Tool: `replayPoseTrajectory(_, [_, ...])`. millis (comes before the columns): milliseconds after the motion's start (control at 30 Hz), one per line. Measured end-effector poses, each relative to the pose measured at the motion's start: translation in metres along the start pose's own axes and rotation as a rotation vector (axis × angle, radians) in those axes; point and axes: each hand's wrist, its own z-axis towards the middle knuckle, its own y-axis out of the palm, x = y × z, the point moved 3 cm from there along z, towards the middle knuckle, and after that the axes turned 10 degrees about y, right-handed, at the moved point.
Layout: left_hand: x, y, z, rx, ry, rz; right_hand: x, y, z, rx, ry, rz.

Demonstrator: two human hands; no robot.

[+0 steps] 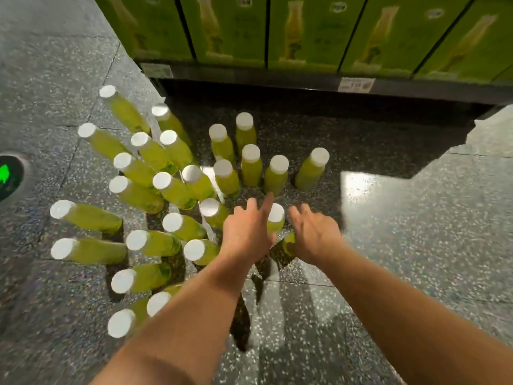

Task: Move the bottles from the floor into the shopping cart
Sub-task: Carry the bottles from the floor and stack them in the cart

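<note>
Beside left hand [247, 232], white-capped bottle [276, 215]

Left hand [248, 232], right hand [315, 234]: fingers spread

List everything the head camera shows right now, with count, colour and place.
bottles: about twenty-five, yellow-green with white caps, standing clustered on the floor, left and centre
floor: one, grey speckled, glossy
cartons: a row, green with bottle pictures, along the top
floor light: one, green, left edge
left hand: one, fingers spread, over the nearest bottles
right hand: one, fingers relaxed, just right of the left hand
</note>
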Motion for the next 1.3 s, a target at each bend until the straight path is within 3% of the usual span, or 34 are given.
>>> replayPoseTrajectory(433, [0.013, 0.032, 0.011, 0.135, 0.024, -0.036, -0.008, 0.02, 0.012, 0.041, 0.014, 0.008])
replayPoseTrajectory(667, [0.016, 0.014, 0.002, 0.08, 0.085, -0.057, -0.003, -0.007, -0.002, 0.058, -0.017, 0.001])
replayPoseTrajectory(833, [0.024, -0.056, -0.039, 0.103, 0.136, -0.005, 0.001, -0.079, -0.049, 0.057, 0.015, 0.047])
replayPoseTrajectory(1167, [0.03, -0.239, -0.138, 0.003, -0.008, -0.085, -0.031, -0.246, -0.154, 0.084, -0.108, 0.028])
replayPoseTrajectory(1300, [0.028, -0.312, -0.194, 0.036, -0.071, -0.119, -0.053, -0.316, -0.195, 0.077, -0.201, 0.003])
